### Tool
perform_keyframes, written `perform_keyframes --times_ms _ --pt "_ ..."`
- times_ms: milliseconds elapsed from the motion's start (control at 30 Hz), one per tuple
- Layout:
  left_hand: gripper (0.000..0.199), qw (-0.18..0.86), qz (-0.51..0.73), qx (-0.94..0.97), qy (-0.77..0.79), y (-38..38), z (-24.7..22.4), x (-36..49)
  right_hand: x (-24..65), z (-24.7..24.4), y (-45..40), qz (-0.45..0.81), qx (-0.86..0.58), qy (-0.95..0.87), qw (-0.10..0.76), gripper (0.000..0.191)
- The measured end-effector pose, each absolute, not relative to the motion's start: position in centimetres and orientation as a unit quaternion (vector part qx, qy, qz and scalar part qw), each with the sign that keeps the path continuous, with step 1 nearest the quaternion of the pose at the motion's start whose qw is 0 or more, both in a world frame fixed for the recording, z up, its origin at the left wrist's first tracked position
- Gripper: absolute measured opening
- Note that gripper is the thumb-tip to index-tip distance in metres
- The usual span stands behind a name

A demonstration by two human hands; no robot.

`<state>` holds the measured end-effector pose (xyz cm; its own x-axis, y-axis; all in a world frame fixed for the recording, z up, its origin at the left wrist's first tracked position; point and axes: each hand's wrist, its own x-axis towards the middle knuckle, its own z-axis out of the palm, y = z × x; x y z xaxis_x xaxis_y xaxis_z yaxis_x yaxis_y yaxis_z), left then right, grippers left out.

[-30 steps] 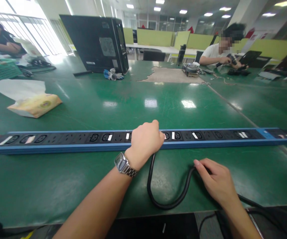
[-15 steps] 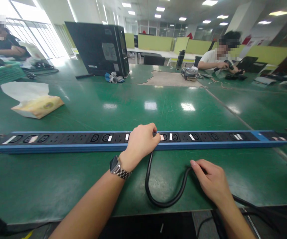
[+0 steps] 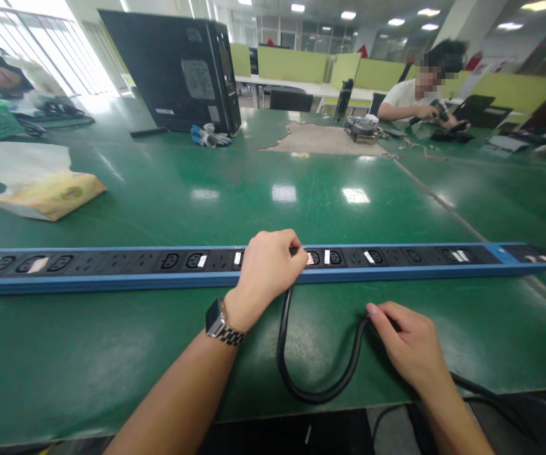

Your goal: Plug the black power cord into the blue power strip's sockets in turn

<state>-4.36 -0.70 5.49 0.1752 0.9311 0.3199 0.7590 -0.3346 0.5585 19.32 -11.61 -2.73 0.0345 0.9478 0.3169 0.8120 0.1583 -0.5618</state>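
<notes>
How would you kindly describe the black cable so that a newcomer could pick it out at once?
Across the green table lies a long, blue-edged power strip. On its near side, a thick black cable bends in a U between the left hand and the right hand. That curve sets it apart from the straight power strip.

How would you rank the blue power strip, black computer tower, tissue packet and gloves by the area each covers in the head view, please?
Largest to smallest:
1. Blue power strip, partly hidden by the left hand
2. Black computer tower
3. Tissue packet
4. Gloves
</notes>
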Motion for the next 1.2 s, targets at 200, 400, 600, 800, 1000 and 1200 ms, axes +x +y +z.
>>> perform_keyframes --times_ms 200,400,600,800,1000,1200 --pt "0.019 0.121 0.444 0.692 0.557 0.6 11.5 -6.2 19.1 -2.3 -11.7 0.084 -0.644 -0.682 0.337 0.040" --pt "0.017 0.104 0.340 0.683 0.638 -0.9 10.7 -11.5 18.9 -2.0 -12.4 0.113 -0.587 -0.703 0.385 0.024" --pt "0.022 0.163 0.285 0.667 0.669 -2.1 6.6 -16.1 15.9 -1.4 -14.3 0.184 -0.520 -0.711 0.436 0.026" --pt "0.024 0.207 0.261 0.684 0.649 -0.8 6.3 -16.0 14.2 -1.4 -14.4 0.195 -0.515 -0.685 0.477 0.029" --pt "0.023 0.219 0.247 0.702 0.631 -0.8 5.3 -16.0 14.1 -1.5 -14.1 0.203 -0.521 -0.694 0.454 0.027" --pt "0.025 0.200 0.256 0.717 0.617 -1.1 4.8 -16.4 13.9 -1.7 -14.1 0.193 -0.538 -0.707 0.416 0.029"
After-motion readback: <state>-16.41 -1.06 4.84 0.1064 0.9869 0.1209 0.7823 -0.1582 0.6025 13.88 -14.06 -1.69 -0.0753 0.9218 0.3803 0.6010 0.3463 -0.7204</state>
